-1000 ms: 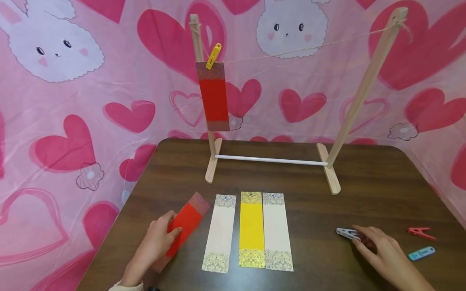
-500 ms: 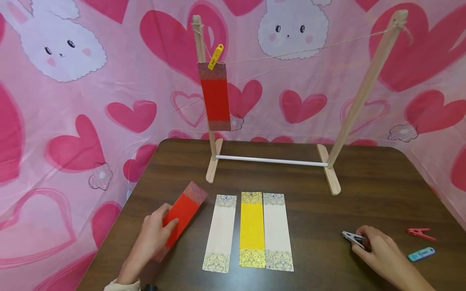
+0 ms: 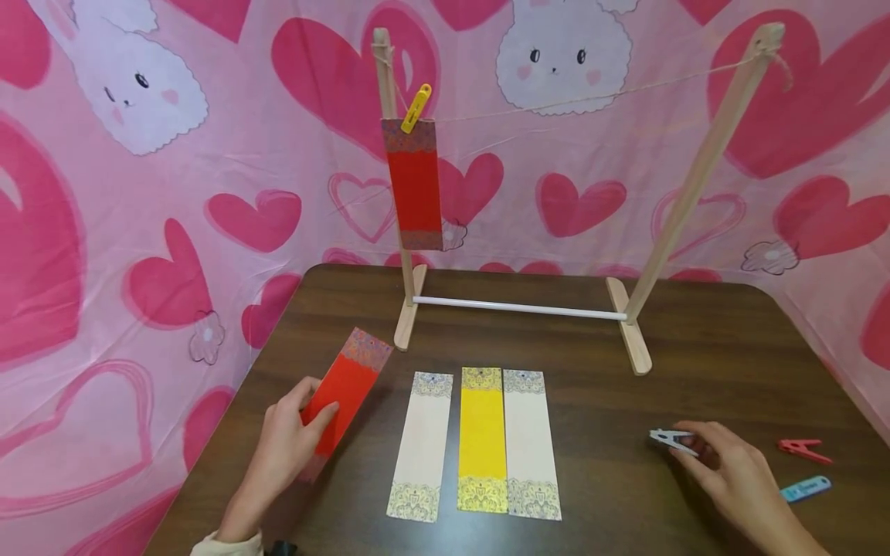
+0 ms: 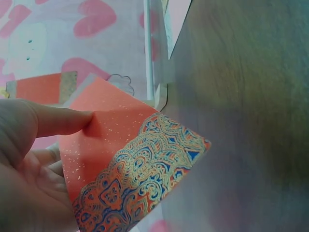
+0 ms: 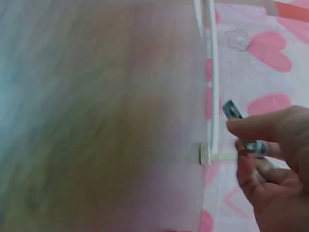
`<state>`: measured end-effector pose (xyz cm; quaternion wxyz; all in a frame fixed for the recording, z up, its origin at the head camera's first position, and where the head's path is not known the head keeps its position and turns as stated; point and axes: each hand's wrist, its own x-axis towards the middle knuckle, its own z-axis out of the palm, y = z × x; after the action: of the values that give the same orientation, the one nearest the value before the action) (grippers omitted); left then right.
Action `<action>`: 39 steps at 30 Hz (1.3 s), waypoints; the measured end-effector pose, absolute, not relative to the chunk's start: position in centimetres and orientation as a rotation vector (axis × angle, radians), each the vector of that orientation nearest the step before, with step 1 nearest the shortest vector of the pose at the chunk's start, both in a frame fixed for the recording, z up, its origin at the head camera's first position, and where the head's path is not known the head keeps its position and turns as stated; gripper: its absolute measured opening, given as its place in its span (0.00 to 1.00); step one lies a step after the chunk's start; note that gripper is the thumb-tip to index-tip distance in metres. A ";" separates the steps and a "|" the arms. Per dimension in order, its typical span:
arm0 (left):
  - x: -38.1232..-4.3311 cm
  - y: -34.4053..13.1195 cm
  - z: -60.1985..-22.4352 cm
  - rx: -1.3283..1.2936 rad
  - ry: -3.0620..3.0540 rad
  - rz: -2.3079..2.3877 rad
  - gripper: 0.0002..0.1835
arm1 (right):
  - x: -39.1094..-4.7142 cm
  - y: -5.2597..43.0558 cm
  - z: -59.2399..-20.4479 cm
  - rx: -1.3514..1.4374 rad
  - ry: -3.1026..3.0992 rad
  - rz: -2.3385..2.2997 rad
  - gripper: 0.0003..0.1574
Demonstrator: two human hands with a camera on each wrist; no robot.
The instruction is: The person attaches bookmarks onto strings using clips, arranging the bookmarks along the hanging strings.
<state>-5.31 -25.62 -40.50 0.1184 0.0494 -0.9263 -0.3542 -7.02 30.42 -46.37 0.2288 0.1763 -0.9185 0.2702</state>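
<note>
A: Looking at the left hand [image 3: 288,444] first. Where's the red card [image 3: 338,401] vs the fingers?

B: Thumb lies on top of the card, abt mid-length; other fingers curl under it. So it's pinched, thumb above, fingers below. Left wrist view shows the same: thumb tip pressed on the red face [image 4: 120,145], patterned end sticking out past the hand. Far end is tilted up and away from the person, lifted a bit off the table [image 3: 695,371] near its left edge.

A: Right hand [image 3: 737,471]?

B: Fingertips clamped on a grey clothespin [image 3: 669,440]. Peg pokes out to the left beyond the fingertips, just above the table. In the right wrist view thumb & forefinger squeeze it [image 5: 241,128]; whether the peg's own mouth is parted, can't tell, too blurry.

A: Counts?

B: Cards: 5 total. 2 red, one held, one red card on the line [image 3: 414,184]; 2 cream cards [image 3: 421,444] [image 3: 531,440]; 1 yellow card [image 3: 482,436] between the creams. Those 3 lie flat side by side, edges touching or nearly so, just right of the held card.

A: Pegs?

B: 4. Grey in hand, yellow peg [image 3: 416,108] clipping the hung card to the string [image 3: 591,97], red peg [image 3: 803,449] and blue peg [image 3: 804,488] on the table just right of the right hand.

A: Stand?

B: 1 wooden rack [image 3: 684,193], 2 uprights, white rod across the feet.
</note>
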 end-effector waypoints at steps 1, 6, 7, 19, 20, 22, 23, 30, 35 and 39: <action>-5.3 -25.6 -40.4 0.138 -2.702 -1.040 0.14 | -7.0 30.4 -46.2 0.473 -2.491 0.772 0.28; -5.3 -25.3 -40.3 0.104 -2.664 -1.064 0.14 | -7.0 30.1 -45.2 0.344 -2.429 0.930 0.27; -5.3 -25.3 -40.3 0.100 -2.660 -1.070 0.14 | -7.0 30.1 -45.0 0.314 -2.434 0.959 0.26; -5.6 -24.6 -39.9 0.103 -2.659 -1.196 0.14 | -7.8 30.0 -44.3 0.419 -2.441 0.810 0.15; -5.6 -24.5 -39.8 0.100 -2.660 -1.201 0.14 | -8.0 30.0 -44.2 0.451 -2.431 0.777 0.15; -5.8 -24.3 -39.7 0.086 -2.655 -1.209 0.14 | -8.2 29.8 -43.9 0.493 -2.433 0.735 0.15; -5.8 -24.3 -39.7 0.082 -2.652 -1.212 0.14 | -8.3 29.7 -43.7 0.512 -2.435 0.737 0.16; -6.1 -24.1 -39.5 0.064 -2.651 -1.210 0.14 | -8.5 28.9 -43.1 0.541 -2.480 0.880 0.25; -6.3 -24.0 -39.3 0.028 -2.644 -1.205 0.14 | -8.6 28.9 -42.4 0.547 -2.501 0.881 0.23; -6.5 -23.8 -39.1 0.004 -2.643 -1.215 0.14 | -8.7 28.7 -41.2 0.601 -2.553 0.760 0.20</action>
<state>-6.50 -23.80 -39.07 0.1158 0.0013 -0.9025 -0.4149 -8.71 28.69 -41.16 0.2041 0.2156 -0.9152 0.2726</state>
